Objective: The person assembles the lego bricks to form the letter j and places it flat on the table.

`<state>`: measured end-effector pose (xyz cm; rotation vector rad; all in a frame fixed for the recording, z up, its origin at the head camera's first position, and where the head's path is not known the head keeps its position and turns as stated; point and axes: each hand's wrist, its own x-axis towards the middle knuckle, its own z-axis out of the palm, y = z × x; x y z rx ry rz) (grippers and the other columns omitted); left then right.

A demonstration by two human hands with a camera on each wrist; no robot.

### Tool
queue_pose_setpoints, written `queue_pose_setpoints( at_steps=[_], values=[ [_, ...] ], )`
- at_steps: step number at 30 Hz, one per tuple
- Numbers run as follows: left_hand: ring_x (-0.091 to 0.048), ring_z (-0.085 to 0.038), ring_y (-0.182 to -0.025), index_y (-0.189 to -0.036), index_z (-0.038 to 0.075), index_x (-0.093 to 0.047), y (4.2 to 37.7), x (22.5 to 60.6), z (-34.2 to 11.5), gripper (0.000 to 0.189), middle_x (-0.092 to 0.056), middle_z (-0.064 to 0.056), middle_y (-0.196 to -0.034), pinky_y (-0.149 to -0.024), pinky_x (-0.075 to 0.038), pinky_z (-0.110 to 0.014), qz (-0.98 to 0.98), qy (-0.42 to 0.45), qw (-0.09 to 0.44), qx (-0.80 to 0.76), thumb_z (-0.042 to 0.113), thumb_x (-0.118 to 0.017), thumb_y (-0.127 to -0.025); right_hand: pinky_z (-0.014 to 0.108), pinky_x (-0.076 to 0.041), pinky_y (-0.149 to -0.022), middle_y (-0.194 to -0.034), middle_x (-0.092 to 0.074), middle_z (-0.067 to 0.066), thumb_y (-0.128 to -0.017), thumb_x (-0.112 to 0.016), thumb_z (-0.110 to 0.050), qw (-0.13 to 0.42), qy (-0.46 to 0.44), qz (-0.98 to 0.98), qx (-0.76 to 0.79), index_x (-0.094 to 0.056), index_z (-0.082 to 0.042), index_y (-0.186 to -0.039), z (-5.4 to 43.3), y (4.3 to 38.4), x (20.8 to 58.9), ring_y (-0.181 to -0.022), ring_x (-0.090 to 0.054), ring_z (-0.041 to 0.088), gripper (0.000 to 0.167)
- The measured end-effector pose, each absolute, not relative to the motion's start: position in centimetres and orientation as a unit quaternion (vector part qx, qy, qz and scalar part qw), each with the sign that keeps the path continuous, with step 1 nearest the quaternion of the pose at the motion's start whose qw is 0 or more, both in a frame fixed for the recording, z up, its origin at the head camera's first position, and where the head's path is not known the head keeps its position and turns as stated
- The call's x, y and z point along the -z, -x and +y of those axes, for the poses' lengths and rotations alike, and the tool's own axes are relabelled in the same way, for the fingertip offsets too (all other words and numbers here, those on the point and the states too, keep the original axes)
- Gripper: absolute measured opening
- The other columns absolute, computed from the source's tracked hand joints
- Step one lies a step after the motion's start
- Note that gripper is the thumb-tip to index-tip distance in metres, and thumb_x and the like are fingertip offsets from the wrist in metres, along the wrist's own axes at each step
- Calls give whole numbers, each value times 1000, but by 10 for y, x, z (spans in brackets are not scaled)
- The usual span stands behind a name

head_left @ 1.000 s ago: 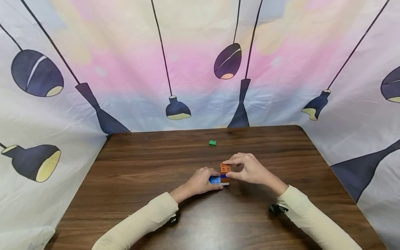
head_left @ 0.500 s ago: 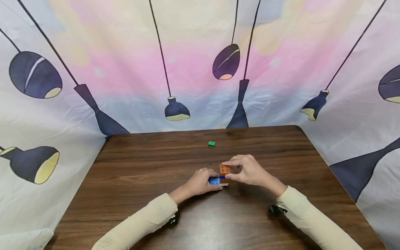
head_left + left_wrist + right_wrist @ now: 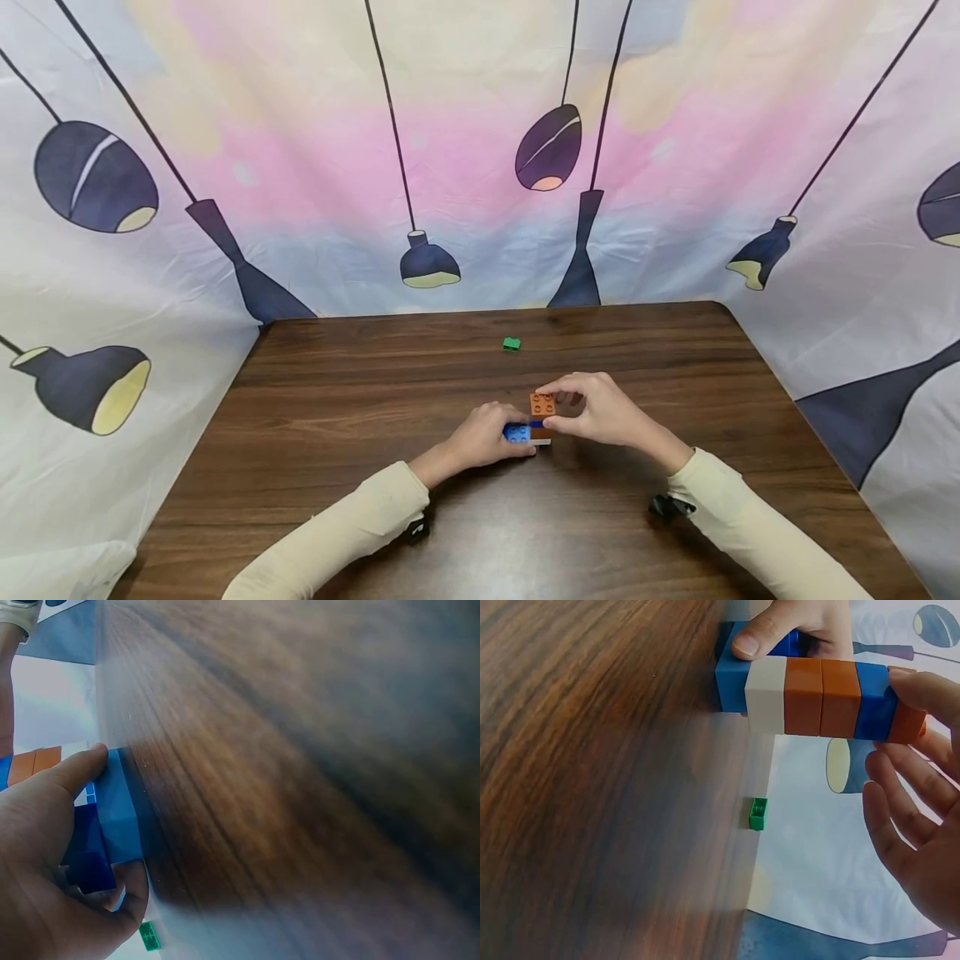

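A stack of toy building bricks stands on the table, most plainly in the right wrist view. From the bottom come a blue base brick (image 3: 733, 675), a white brick (image 3: 766, 697), two orange bricks (image 3: 803, 697), a blue brick (image 3: 874, 701) and a top orange brick (image 3: 542, 404). Beside the white one, a darker blue brick (image 3: 91, 851) sits on the base. My left hand (image 3: 483, 437) grips the base between thumb and fingers. With thumb and fingertips, my right hand (image 3: 598, 408) pinches the top orange brick; its other fingers are loosely bent.
One small green brick (image 3: 512, 343) lies apart toward the back of the brown wooden table (image 3: 360, 358). Behind the table's far edge hangs a cloth (image 3: 480, 150) printed with lamps.
Both hands keep their holds on the brick stack with hardly any movement. The head view shifts slightly.
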<state>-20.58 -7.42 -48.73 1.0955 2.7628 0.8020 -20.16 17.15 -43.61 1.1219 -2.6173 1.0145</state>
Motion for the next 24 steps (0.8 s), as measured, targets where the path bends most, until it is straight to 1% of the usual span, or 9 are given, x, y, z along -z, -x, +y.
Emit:
queue_pose_setpoints(
  at_steps=[3, 7, 11, 15, 19, 24],
  values=[
    [-65, -13, -93, -121, 6, -74, 206, 487, -74, 47, -75, -6, -114, -73, -50, -23, 898, -352, 35, -262, 40, -80, -89, 37, -58, -70, -105, -74, -3, -87, -84, -32, 58, -368, -863, -340, -73, -14, -125, 173, 201, 436, -88, -67, 16, 44],
    [-62, -11, -95, -126, 9, -70, 203, 485, -76, 52, -73, -2, -117, -79, -50, -26, 902, -341, 45, -260, 43, -80, -88, 36, -57, -75, -113, -74, -3, -86, -84, -35, 56, -354, -863, -356, -71, -14, -129, 177, 199, 439, -94, -68, 16, 50],
    [-62, -15, -107, -132, 12, -66, 200, 480, -84, 58, -69, -1, -123, -91, -51, -36, 905, -335, 33, -260, 47, -79, -88, 34, -57, -78, -115, -74, -1, -87, -83, -33, 63, -335, -860, -380, -70, -12, -131, 181, 196, 442, -98, -69, 20, 50],
    [-61, -21, -117, -134, 13, -64, 195, 475, -95, 59, -67, -3, -127, -98, -50, -45, 907, -324, 22, -268, 46, -79, -88, 35, -57, -77, -114, -74, 1, -88, -83, -31, 71, -318, -857, -399, -70, -10, -130, 183, 192, 444, -97, -69, 21, 49],
    [-60, -24, -120, -135, 12, -63, 189, 474, -102, 59, -66, -4, -130, -100, -49, -48, 910, -311, 20, -273, 43, -80, -88, 32, -57, -76, -112, -75, 2, -88, -83, -31, 80, -302, -857, -410, -71, -14, -129, 181, 188, 448, -95, -69, 19, 46],
    [-61, -20, -116, -133, 12, -64, 184, 479, -107, 54, -66, -3, -129, -96, -51, -43, 913, -309, 15, -268, 39, -80, -89, 32, -58, -74, -108, -75, 3, -88, -83, -29, 87, -295, -852, -423, -72, -9, -127, 177, 184, 452, -92, -69, 17, 45]
  ],
)
